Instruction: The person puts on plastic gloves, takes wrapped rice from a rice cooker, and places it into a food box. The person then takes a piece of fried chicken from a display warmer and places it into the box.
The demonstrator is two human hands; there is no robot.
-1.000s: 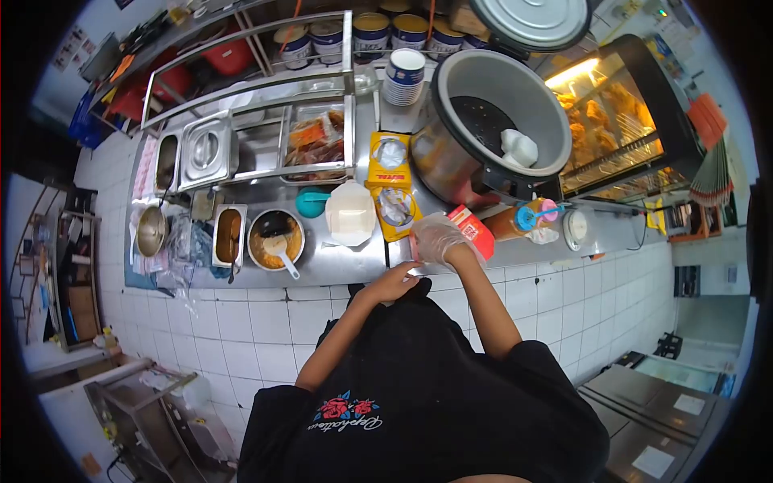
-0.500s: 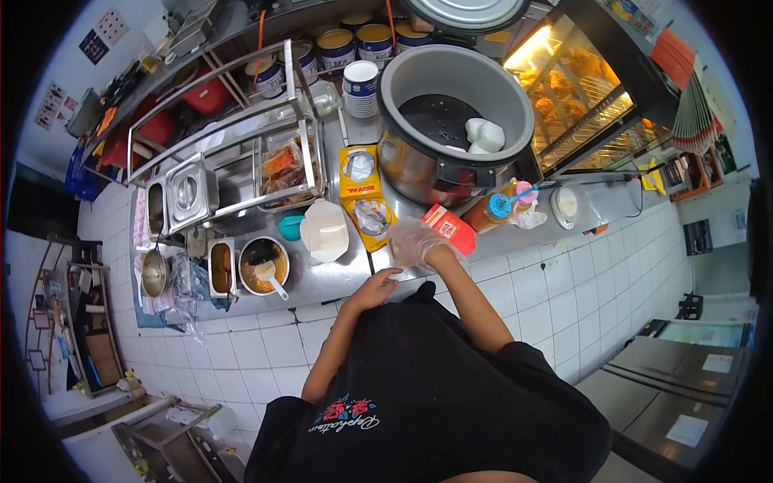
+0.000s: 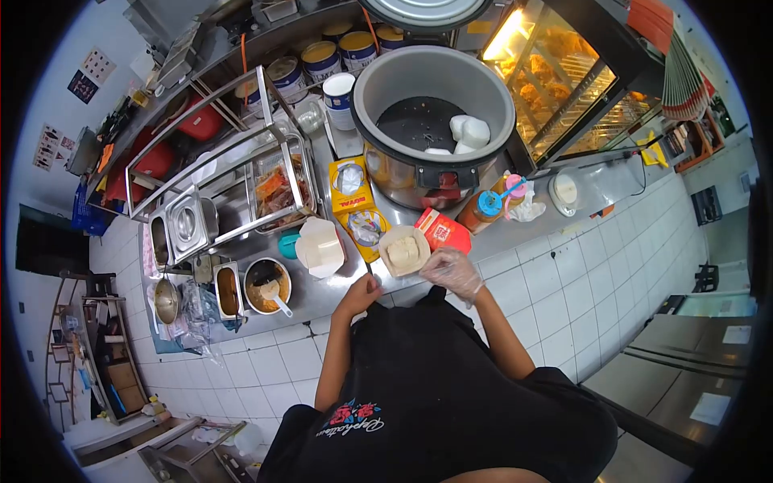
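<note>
A small paper food box [image 3: 393, 267] stands near the counter's front edge, with a pale lump of food inside. My right hand [image 3: 454, 274], in a clear plastic glove, is beside the box's near right corner. Its fingers are bent but apart, and I see nothing held in them; whether they touch the rim is unclear. To the left of the box, my bare left hand [image 3: 360, 295] is closed, fingers curled in, at the counter edge. A red carton [image 3: 444, 233] lies just behind my right hand. Left of the yellow boxes sits another open paper box [image 3: 320, 248].
Behind stands a large cooker pot [image 3: 370, 173] with white cups inside. Yellow boxes [image 3: 352, 187], sauce bottles [image 3: 483, 211], a pot of sauce with a ladle [image 3: 268, 286] and a metal rack [image 3: 310, 181] share the counter. A lit food warmer [image 3: 555, 80] is at back right.
My right hand has moved off the paper box toward its right side, uncovering the food. My left hand has drawn back left and its fingers have curled. The camera view has shifted slightly.
</note>
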